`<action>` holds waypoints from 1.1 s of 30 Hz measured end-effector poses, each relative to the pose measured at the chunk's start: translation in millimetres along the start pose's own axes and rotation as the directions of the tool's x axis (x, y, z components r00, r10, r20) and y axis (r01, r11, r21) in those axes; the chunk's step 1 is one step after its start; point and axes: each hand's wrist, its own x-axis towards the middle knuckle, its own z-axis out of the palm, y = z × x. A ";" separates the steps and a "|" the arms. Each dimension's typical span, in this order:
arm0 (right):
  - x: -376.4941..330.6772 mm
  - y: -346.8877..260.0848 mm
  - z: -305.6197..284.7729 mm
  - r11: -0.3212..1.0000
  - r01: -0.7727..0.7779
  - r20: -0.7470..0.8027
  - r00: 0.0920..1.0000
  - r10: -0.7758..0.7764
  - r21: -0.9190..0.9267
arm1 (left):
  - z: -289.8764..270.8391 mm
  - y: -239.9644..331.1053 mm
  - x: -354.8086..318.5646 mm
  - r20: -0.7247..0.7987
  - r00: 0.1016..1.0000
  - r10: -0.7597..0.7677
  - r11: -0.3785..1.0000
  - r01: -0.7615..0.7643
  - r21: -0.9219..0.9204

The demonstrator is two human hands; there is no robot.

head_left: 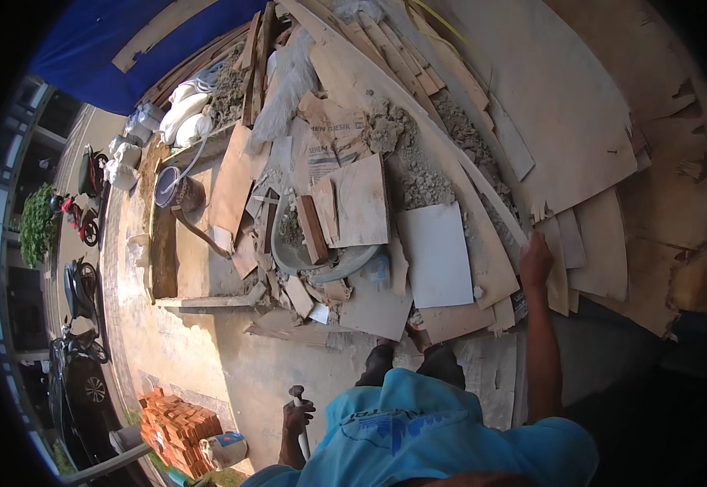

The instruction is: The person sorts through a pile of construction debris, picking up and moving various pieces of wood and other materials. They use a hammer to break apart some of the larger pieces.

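Observation:
Down by my left side, my left hand (296, 417) is wrapped round the handle of a hammer (296, 392), its head pointing up. Out to the right, my right hand (535, 260) is closed on the near end of a long, pale wooden strip (491, 195). That strip slants away toward the far left, over the boards and rubble. Beside it lie a whitish square panel (434, 253) and a second pale plywood piece (356, 203) with a reddish-brown wood block (311, 230) against it. My fingers partly hide the strip's end.
Grey rubble (426, 178), a torn paper sack (329, 134) and large plywood sheets (564, 105) cover the ground ahead and right. A bucket (181, 191) stands in a wooden-edged trough at left. Stacked orange bricks (176, 428) sit near left; parked motorcycles (84, 292) stand beyond.

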 end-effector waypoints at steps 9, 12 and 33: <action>5.0 -34.0 -76.7 0.979 0.166 0.095 0.983 -0.155 -0.122 | 17.3 199.6 21.7 -0.058 0.909 0.413 0.738 -0.371 -0.563; -13.6 -34.5 -107.6 0.974 0.200 0.095 0.977 -0.190 -0.109 | 42.8 266.5 33.2 0.071 0.827 0.557 0.585 -0.330 -0.741; -232.2 46.9 -310.1 0.974 0.037 0.187 0.982 0.006 -0.224 | 312.2 494.2 -35.4 0.261 0.637 0.725 0.510 -0.243 -0.825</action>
